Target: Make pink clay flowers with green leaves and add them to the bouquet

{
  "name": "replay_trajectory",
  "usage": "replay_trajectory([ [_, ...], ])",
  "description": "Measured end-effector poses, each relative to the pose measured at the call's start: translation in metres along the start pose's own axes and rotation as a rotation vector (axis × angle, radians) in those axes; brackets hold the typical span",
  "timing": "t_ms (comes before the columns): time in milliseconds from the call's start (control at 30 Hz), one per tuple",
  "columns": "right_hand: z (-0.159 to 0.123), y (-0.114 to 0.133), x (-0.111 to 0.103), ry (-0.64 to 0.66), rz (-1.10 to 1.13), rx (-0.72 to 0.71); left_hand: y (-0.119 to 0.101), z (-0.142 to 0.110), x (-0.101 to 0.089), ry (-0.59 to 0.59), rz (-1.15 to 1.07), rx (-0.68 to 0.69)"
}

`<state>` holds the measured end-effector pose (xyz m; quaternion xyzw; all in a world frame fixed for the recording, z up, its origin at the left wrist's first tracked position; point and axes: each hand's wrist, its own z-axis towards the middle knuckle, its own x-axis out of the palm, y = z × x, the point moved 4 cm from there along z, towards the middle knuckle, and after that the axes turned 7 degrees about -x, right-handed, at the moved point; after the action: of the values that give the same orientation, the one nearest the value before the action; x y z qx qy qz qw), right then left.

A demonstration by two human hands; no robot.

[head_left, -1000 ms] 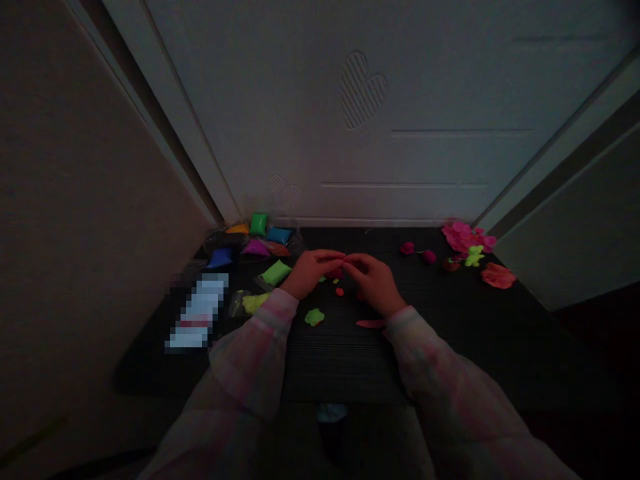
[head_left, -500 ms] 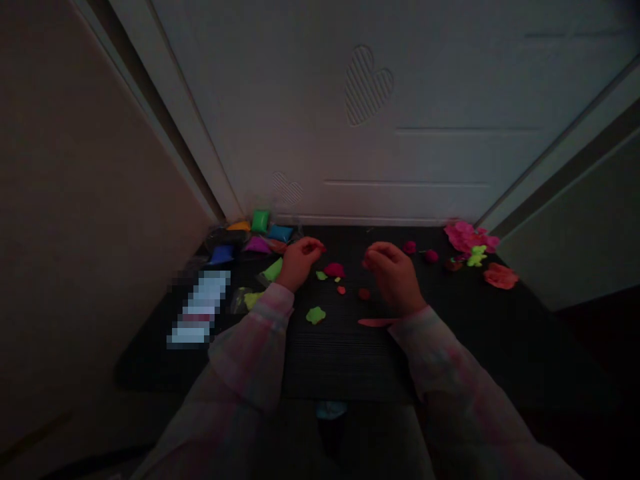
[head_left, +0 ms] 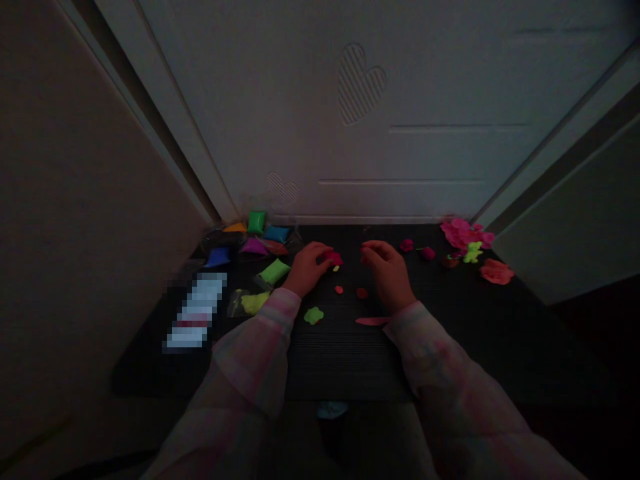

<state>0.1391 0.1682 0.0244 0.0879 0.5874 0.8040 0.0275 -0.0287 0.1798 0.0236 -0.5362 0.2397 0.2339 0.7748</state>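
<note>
My left hand [head_left: 309, 269] is closed, thumb and fingers at a dark pink clay lump [head_left: 335, 258]. A small yellow-green bit [head_left: 336, 269] shows just under the lump. My right hand [head_left: 391, 275] is curled in a pinch a short way to the right; what its fingertips hold, if anything, I cannot make out. Nearer me lie a small coral clay piece [head_left: 339, 290] and a dark red clay piece [head_left: 361, 293]. A flat green clay shape [head_left: 314, 315] rests below my left hand. By my right cuff lies a pink clay knife [head_left: 373, 321].
Several colored clay packets [head_left: 255, 247] crowd the black table's back left, beside a phone with a blurred screen [head_left: 197, 310]. Pink flowers [head_left: 465, 233], a yellow bear figure [head_left: 473, 252] and a coral flower [head_left: 497, 271] stand right. A white door [head_left: 425, 160] rises behind.
My left hand has moved right and slightly down to the pink lump, which has shifted away from me with its yellow bit. A green piece beside it is now hidden. My right hand stays nearly still.
</note>
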Motion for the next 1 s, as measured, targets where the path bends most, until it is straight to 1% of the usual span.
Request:
replay_trajectory([
  [100,0.001,0.000,-0.002,-0.009,-0.029,0.006,0.006,0.004,0.003,-0.054,0.015,-0.016],
  [300,-0.002,0.002,0.004,0.054,-0.116,0.008,0.008,0.006,0.008,-0.017,-0.024,-0.022],
  [433,-0.003,0.003,0.005,0.058,-0.134,0.024,0.008,0.010,0.006,-0.071,-0.124,-0.080],
  [567,-0.001,-0.002,0.004,0.051,-0.093,0.075,0.009,0.011,0.002,-0.139,-0.303,-0.158],
  [700,0.000,-0.010,0.009,0.078,-0.039,0.132,0.008,0.007,0.006,-0.122,-0.494,-0.219],
  [800,-0.004,-0.012,0.014,0.115,-0.020,0.155,0.004,0.003,0.009,-0.107,-0.584,-0.248],
  [1000,-0.007,-0.004,0.016,0.193,-0.067,0.118,-0.007,-0.001,0.011,-0.032,-0.675,-0.231],
])
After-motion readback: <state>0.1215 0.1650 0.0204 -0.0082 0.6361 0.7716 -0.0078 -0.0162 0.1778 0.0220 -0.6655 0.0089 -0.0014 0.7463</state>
